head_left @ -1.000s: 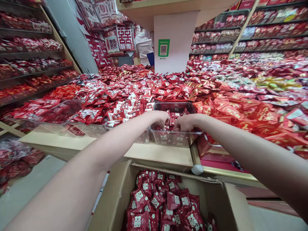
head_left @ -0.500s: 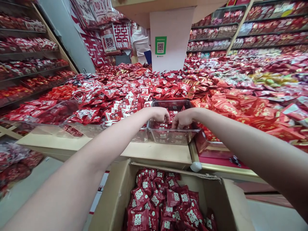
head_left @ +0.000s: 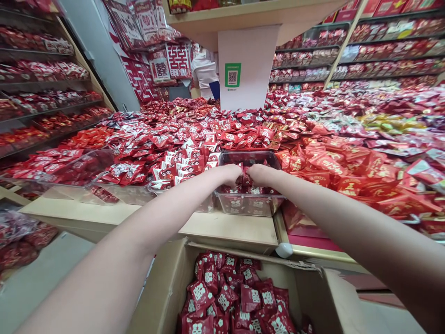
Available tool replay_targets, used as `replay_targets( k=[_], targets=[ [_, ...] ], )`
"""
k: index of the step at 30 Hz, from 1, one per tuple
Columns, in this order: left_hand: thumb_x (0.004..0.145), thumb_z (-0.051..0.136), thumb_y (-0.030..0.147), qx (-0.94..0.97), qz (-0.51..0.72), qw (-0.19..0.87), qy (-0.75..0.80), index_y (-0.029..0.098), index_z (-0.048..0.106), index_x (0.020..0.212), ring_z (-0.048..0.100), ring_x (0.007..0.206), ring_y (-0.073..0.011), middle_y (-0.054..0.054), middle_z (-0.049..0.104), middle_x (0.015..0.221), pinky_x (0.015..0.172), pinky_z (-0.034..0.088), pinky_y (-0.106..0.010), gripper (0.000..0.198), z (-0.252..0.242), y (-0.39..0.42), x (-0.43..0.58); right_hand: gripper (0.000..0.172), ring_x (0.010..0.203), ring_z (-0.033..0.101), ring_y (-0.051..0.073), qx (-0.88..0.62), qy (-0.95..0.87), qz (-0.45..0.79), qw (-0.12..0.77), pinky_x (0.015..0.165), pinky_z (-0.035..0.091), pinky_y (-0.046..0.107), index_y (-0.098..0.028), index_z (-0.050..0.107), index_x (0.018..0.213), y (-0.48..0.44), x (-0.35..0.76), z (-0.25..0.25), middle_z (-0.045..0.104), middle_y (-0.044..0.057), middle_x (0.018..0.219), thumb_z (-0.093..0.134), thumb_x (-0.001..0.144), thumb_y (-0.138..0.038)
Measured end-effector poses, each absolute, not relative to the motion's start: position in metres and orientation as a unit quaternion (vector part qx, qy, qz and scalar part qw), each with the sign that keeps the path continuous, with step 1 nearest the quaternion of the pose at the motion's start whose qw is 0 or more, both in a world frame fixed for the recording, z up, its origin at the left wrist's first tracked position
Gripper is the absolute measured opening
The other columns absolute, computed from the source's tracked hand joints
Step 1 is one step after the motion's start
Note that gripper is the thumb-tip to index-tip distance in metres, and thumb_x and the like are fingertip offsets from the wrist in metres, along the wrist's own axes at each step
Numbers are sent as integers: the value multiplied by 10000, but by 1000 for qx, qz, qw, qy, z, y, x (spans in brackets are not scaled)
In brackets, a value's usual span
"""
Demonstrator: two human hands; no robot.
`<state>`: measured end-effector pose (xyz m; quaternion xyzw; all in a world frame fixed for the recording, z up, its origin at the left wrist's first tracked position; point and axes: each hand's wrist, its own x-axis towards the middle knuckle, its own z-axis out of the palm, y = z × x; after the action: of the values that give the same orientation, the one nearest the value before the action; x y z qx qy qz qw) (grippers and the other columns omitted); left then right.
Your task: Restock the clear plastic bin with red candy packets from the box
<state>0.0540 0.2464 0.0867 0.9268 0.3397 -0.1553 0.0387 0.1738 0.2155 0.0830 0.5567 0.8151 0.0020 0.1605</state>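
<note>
My left hand [head_left: 232, 176] reaches into a clear plastic bin [head_left: 250, 204], its fingers curled down on a small red packet [head_left: 244, 178] in the gap between my hands. My right hand [head_left: 259, 175] is beside it, also bent downward and closed against the red packets; its fingertips are mostly hidden. More dark red packets with white characters lie low in this bin. Below, nearer to me, an open cardboard box [head_left: 167, 287] holds many matching packets [head_left: 227, 297].
Heaps of red packets [head_left: 139, 139] spread across the counter, with orange-red ones [head_left: 351, 183] right of the bin. A white post [head_left: 250, 65] with a green code sign stands behind. Stocked shelves [head_left: 45, 69] line both sides. A person in white [head_left: 205, 69] is at the back.
My hands have come closer together inside the bin, the right one shifting left. The view has tilted up slightly, so the scene sits lower.
</note>
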Motion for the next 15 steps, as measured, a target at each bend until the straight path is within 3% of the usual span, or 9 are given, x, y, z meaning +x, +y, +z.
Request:
replay_targets(
  k=[7,10,15],
  targets=[
    [650,544,169,917,-173,5,359,157,622,868,583,767,-196,-77,641,862,663,429,-247,231,93,240,49,310,892,581,234,543,819,26,184,710,437,234,-69,619,935,219,176,77,630,149,933,589,641,-160],
    [620,586,207,911,-206,18,357,197,629,855,588,712,-173,-38,654,811,630,440,-220,239,92,235,49,334,881,583,240,544,818,17,183,690,441,238,-68,623,929,218,174,83,631,150,930,617,617,-186],
    [566,626,169,893,-238,16,382,173,620,939,598,735,-200,-76,658,876,663,457,-245,373,82,238,53,355,860,590,247,555,810,-30,186,662,447,249,-85,627,935,213,162,88,633,139,928,628,616,-240]
  ],
)
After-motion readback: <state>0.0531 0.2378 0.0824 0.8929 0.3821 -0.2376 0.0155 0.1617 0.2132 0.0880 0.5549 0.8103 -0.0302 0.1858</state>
